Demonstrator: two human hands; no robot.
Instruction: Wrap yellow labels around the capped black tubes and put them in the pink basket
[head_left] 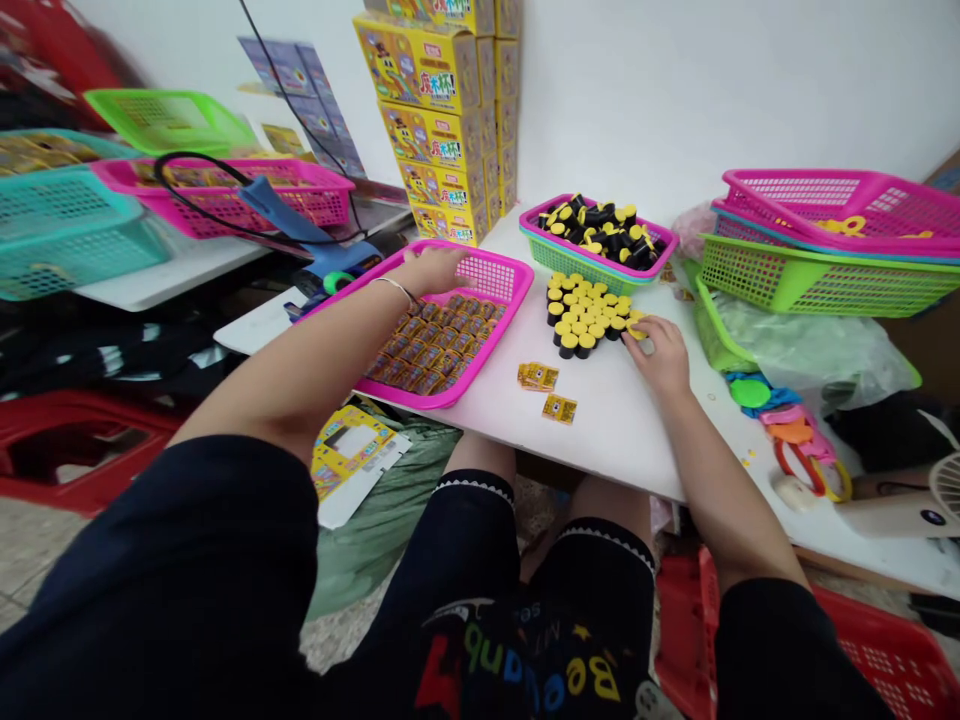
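My left hand (436,270) is over the far part of a pink basket (517,290), its fingers stretched to the right and partly hidden. Rows of small gold-and-brown packets (439,350) fill the basket's near part. On the white table, my right hand (664,355) has its thumb and fingers closed around a yellow-capped black cup (637,328) at the right edge of a tight cluster of upright yellow-capped black cups (585,308). Two small groups of gold packets (559,408) lie between the basket and my right hand.
Behind the cluster stands a basket (529,222) heaped with loose yellow-and-black cups. Stacked yellow boxes (442,150) rise at the back. More baskets (825,275) and a plastic bag (817,345) crowd the right. A blue tape dispenser (300,230) sits at left.
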